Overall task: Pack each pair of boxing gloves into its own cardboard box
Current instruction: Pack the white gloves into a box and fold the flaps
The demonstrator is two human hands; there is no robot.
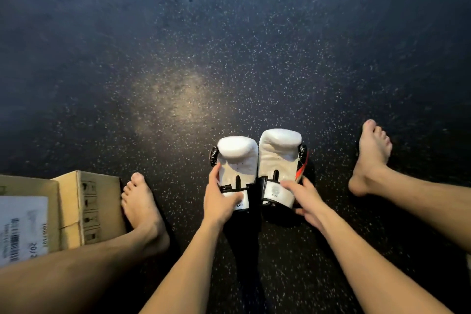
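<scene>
Holding with the left grip [220, 197] the cuff of the near glove [237, 158], the one closer to the cardboard box [68, 201]; fingers curled over the white band, thumb up along the side facing that box. Pinching with the right grip [304, 197] the cuff of the far glove [279, 153], index finger laid across the band, thumb tucked under its end. Both narrow, both full.

Lying palm side up on the floor [229, 46], side by side and touching, padded ends pointing away from the body. Well apart from the box, beyond the bare left foot [141, 209] resting just beside the box's end wall. Set between the spread legs, with the right foot [370, 158] farther again from the box.

Judged as the gathering step: pairing the two gloves before the lift, neither of them boxed yet. Only one box in view, cut by the frame edge, with a white barcode label [23, 229] on its top face. Cannot tell whether the flaps are open.

Next, probably: press the pair together, lift by the cuffs, swing across over the left foot toward the box. Calls for a firm hold against slipping or splaying of the bulky padding. Calls also for an open top, so perhaps free one grip first for the flaps. Mind the left shin, lying across the way to the box.
</scene>
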